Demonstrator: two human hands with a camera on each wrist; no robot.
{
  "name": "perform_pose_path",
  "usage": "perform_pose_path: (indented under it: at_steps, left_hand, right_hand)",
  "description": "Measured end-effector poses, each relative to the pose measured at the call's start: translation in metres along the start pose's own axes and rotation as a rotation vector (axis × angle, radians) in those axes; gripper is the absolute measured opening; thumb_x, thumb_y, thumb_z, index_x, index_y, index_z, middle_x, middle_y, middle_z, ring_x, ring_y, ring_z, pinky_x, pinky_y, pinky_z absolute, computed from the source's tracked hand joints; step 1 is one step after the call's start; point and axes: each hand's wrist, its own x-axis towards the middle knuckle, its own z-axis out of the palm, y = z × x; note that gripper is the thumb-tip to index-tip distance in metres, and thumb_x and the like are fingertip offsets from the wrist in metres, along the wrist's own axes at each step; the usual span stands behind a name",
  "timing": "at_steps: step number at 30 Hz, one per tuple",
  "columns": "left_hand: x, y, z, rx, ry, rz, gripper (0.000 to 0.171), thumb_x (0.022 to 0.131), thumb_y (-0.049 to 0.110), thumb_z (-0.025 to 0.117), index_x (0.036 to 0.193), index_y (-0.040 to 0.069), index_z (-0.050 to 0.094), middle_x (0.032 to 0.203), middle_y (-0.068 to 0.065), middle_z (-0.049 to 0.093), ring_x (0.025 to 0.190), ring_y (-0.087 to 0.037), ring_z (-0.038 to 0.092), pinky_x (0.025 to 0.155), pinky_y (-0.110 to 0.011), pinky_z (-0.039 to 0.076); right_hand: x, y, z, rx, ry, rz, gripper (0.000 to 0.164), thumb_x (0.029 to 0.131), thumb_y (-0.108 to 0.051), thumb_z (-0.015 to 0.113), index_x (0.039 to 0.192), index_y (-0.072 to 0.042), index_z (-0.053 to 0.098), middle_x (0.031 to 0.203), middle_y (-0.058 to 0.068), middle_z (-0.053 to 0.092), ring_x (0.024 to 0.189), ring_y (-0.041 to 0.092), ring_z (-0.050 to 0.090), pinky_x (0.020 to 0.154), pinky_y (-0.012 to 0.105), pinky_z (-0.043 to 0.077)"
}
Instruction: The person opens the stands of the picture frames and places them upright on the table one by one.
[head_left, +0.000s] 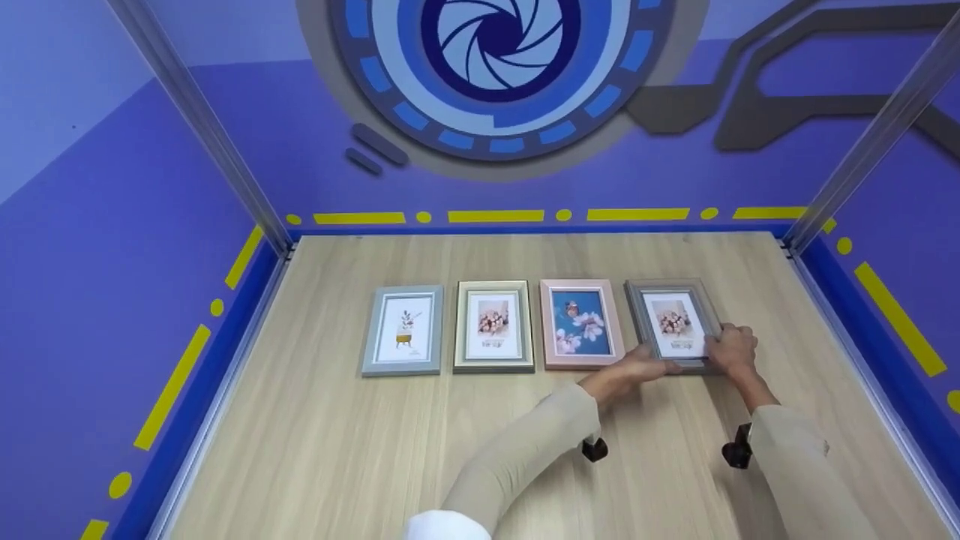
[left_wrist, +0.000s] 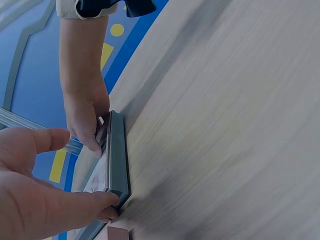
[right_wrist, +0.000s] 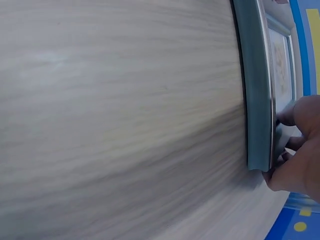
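Both hands are on a grey-brown picture frame [head_left: 639, 315], rightmost of a row, with a flower print behind its pane. My left hand [head_left: 637, 366] holds its lower left corner, one digit against the front edge; in the left wrist view another digit [left_wrist: 50, 140] stands away from the frame. My right hand [head_left: 735, 349] grips its lower right corner, the fingers bent at the side. The right wrist view shows the frame's thick front edge [right_wrist: 256, 90] and the right hand [right_wrist: 302, 150] at its end. Beside the left hand lies a pink frame [head_left: 546, 330] with a blossom print.
Further left are a gold-rimmed frame [head_left: 460, 330] and a light blue frame [head_left: 375, 337], both face up. They lie on a wooden tabletop [head_left: 337, 450] bounded by blue-purple walls [head_left: 247, 135] and metal posts [head_left: 202, 112]. Dark devices [head_left: 739, 446] hang at both cuffs.
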Motion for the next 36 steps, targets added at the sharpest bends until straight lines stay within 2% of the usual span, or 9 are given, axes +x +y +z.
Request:
perform_pose_path:
  at_steps: [4,7,11,13,16,19,25,32,36]
  left_hand:
    - [-0.001,0.000,-0.003,-0.025,-0.023,-0.036,0.089,0.087,0.016,0.071,0.163,0.014,0.025,0.171,-0.008,0.021,0.158,-0.026,0.018,0.129,-0.051,0.014]
    - [-0.001,0.000,-0.002,-0.020,-0.007,-0.060,0.096,0.087,0.017,0.073,0.164,0.013,0.017,0.173,-0.009,0.013,0.159,-0.028,0.012,0.129,-0.052,0.013]
    - [-0.003,0.004,0.001,-0.050,0.040,-0.143,0.093,0.088,0.019,0.075,0.163,0.010,0.020,0.167,-0.011,0.029,0.149,-0.027,0.037,0.123,-0.048,0.032]
    - [-0.004,0.005,0.002,-0.106,0.072,-0.171,0.082,0.088,0.018,0.075,0.157,0.005,0.032,0.145,-0.009,0.053,0.118,-0.021,0.059,0.102,-0.037,0.050]
    - [0.000,0.005,0.006,-0.217,0.152,-0.159,0.054,0.086,0.011,0.074,0.134,0.000,0.052,0.112,-0.008,0.060,0.090,-0.020,0.059,0.090,-0.038,0.052]
    - [0.003,0.004,0.010,-0.286,0.236,-0.145,0.030,0.084,0.008,0.072,0.110,0.006,0.058,0.101,-0.006,0.057,0.093,-0.024,0.062,0.095,-0.046,0.055]
    - [-0.001,0.010,0.008,-0.362,0.267,-0.136,0.041,0.083,0.009,0.070,0.122,0.007,0.058,0.107,-0.010,0.067,0.101,-0.030,0.068,0.105,-0.052,0.050]
    - [-0.009,0.023,0.001,-0.344,0.341,-0.072,0.051,0.081,0.006,0.069,0.130,-0.001,0.055,0.117,-0.011,0.060,0.101,-0.025,0.061,0.109,-0.045,0.048]
    - [-0.015,0.026,-0.010,-0.282,0.352,-0.072,0.051,0.082,0.006,0.069,0.131,0.002,0.055,0.086,-0.001,0.055,0.073,-0.014,0.050,0.074,-0.026,0.048]
  right_hand:
    - [-0.004,-0.005,-0.003,0.006,0.015,0.027,0.054,0.094,-0.010,0.044,0.129,0.030,0.043,0.127,0.053,0.040,0.122,0.065,0.038,0.103,0.070,0.037]
    - [-0.006,-0.007,-0.006,0.005,0.034,0.036,0.037,0.090,-0.010,0.046,0.097,0.025,0.055,0.095,0.039,0.054,0.095,0.053,0.052,0.079,0.056,0.047]
    - [-0.009,-0.007,-0.010,0.049,0.048,0.067,0.023,0.090,-0.014,0.049,0.071,-0.002,0.045,0.069,0.009,0.043,0.072,0.030,0.044,0.058,0.036,0.035]
    - [-0.012,-0.006,-0.013,0.094,0.043,0.117,0.026,0.094,-0.020,0.051,0.075,-0.004,0.044,0.071,0.007,0.041,0.073,0.027,0.043,0.058,0.034,0.035]
    - [-0.017,-0.004,-0.016,0.168,0.059,0.208,0.033,0.097,-0.028,0.055,0.088,0.003,0.051,0.081,0.010,0.044,0.082,0.028,0.044,0.066,0.036,0.040]
    - [-0.022,-0.004,-0.018,0.243,0.082,0.273,0.044,0.098,-0.032,0.056,0.105,0.011,0.056,0.093,0.019,0.050,0.093,0.031,0.046,0.078,0.043,0.046]
    - [-0.029,-0.005,-0.022,0.325,0.093,0.333,0.070,0.101,-0.038,0.049,0.146,0.016,0.042,0.150,0.036,0.044,0.132,0.042,0.045,0.120,0.055,0.033]
    - [-0.035,-0.021,-0.025,0.433,0.129,0.368,0.073,0.100,-0.044,0.047,0.150,0.008,0.041,0.158,0.030,0.037,0.148,0.045,0.033,0.125,0.054,0.025]
    - [-0.038,-0.038,-0.026,0.460,0.101,0.342,0.074,0.100,-0.043,0.043,0.156,0.005,0.032,0.161,0.028,0.034,0.150,0.044,0.031,0.125,0.053,0.026]
